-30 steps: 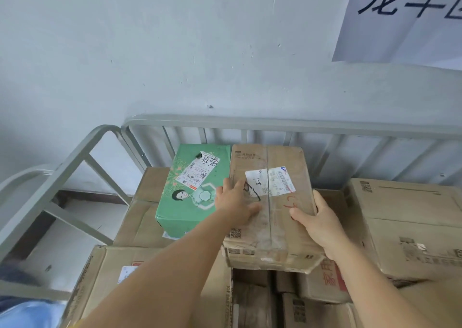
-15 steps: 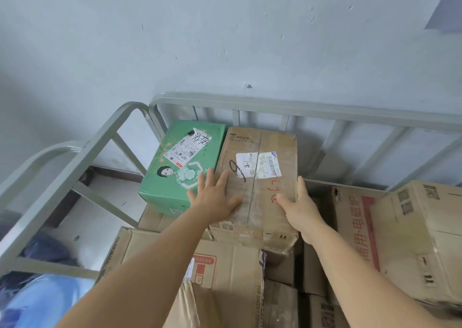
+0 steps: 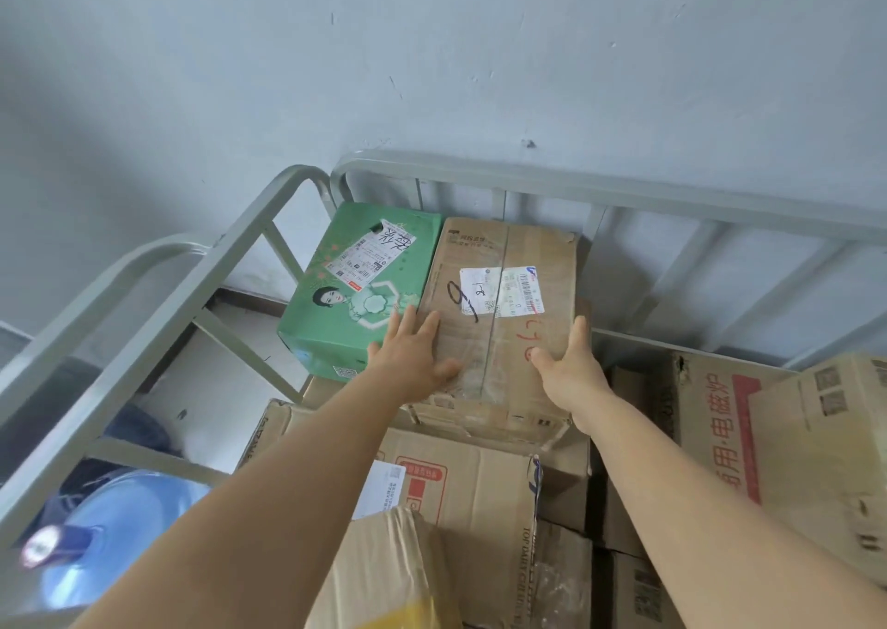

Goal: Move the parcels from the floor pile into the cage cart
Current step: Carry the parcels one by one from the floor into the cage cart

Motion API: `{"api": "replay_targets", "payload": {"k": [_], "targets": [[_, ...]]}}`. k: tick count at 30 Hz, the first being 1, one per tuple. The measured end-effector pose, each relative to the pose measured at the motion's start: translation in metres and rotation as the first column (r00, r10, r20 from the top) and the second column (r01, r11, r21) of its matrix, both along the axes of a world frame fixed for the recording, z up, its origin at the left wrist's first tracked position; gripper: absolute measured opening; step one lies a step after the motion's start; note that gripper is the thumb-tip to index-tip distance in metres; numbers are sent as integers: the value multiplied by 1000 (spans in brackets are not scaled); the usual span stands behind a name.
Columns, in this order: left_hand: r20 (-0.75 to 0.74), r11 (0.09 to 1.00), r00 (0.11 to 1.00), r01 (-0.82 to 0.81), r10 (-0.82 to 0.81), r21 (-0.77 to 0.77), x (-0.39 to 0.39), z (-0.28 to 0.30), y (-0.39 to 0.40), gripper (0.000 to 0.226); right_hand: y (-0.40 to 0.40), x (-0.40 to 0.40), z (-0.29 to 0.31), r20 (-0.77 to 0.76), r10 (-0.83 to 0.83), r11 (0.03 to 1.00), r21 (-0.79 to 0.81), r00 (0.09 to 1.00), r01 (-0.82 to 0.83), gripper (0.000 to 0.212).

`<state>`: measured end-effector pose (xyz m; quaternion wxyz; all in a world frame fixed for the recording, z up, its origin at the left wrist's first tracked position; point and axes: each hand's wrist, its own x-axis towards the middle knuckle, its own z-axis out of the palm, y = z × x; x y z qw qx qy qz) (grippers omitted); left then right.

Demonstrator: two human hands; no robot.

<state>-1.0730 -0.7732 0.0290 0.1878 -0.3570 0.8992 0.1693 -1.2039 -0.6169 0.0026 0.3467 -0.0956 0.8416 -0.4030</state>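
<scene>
Fingers (image 3: 422, 328) of left hand (image 3: 413, 364) lie flat, right hand (image 3: 569, 364) grips brown box (image 3: 499, 321) edge; box now pushed farther into cage cart (image 3: 624, 192), beside green box (image 3: 355, 287), nearly placed.

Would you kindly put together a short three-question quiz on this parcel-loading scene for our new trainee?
1. True or false: the brown taped box sits directly beside the green box at the cage cart's back rail.
2. Which hand lies flat on the brown taped box's top? A) left hand B) right hand
3. Fill in: the blue water jug is ______ the cart's side frame.

Key
1. True.
2. A; the right hand grips the box's right edge.
3. Outside.
</scene>
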Motion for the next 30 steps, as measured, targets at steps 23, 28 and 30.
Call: {"api": "replay_targets", "payload": {"k": [23,28,30], "targets": [[105,995,990,90,-95,52,264,74,69,105,122,274,98,94,199,966,147,975,-212,87],[65,991,993,105,-100,-83,266,62,89,103,133,313,92,136,-53,989,145,989,33,101],[43,990,996,77,-72,-115,266,62,93,99,133,323,94,98,-133,986,117,986,121,100]]}}
